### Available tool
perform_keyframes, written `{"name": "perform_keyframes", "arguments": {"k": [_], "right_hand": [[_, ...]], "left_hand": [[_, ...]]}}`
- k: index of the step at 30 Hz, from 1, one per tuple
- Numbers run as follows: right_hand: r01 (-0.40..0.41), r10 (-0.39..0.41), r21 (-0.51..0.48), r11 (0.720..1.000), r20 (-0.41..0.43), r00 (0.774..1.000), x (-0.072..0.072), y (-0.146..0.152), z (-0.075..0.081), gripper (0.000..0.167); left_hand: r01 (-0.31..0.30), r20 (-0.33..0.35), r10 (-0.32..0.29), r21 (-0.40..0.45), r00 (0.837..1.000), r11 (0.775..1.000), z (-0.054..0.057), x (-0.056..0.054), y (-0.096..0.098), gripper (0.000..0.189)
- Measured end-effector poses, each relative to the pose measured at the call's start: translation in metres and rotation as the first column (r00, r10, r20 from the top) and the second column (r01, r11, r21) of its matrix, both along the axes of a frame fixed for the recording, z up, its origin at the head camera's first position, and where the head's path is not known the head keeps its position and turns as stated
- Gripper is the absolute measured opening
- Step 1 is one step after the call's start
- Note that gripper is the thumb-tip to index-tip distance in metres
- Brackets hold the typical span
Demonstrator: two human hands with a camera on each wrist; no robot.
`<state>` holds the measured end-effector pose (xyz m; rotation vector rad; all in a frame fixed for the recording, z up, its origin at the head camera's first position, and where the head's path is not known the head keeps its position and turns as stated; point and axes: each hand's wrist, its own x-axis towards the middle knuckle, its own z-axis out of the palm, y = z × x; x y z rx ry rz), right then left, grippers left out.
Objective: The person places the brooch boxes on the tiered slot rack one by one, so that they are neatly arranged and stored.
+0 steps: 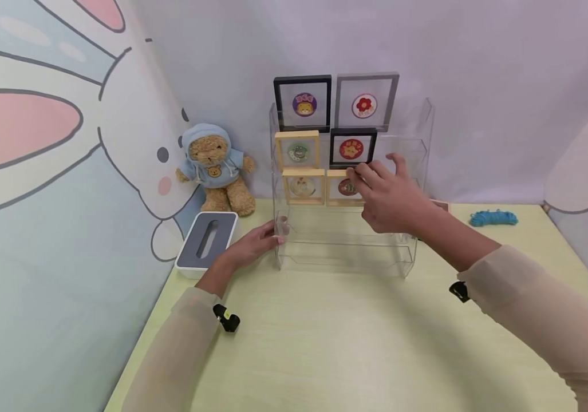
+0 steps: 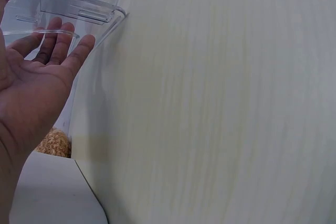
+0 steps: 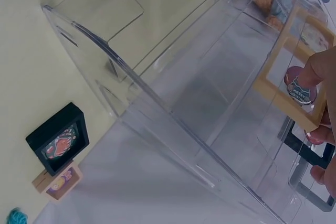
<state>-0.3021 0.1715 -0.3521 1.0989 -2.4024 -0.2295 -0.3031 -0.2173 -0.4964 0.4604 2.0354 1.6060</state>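
A clear acrylic tiered rack stands on the table, holding several small display frames with round badges. My right hand pinches the lower right wooden frame, its thumb over the front by the red badge and other fingers around the top. Directly above is a small black frame. Beside it on the left is another wooden frame. At the rack's lower left side, my left hand rests with extended fingers, partly seen through the clear plastic.
Left of the rack are a teddy bear in a blue hoodie and a white tissue box with a grey lid. To the right lie a blue cord bundle, a black frame and a pale wooden frame.
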Motion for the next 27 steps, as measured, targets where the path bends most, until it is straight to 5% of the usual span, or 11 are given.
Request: {"name": "perform_keyframes", "arguments": {"k": [27], "right_hand": [[-0.095,0.093,-0.163,0.982,-0.019,0.995,-0.006,0.042,0.007,0.074]], "left_hand": [[-0.008,0.014,0.008,-0.001,1.0,1.0,0.002,0.0,0.002,0.074]]}}
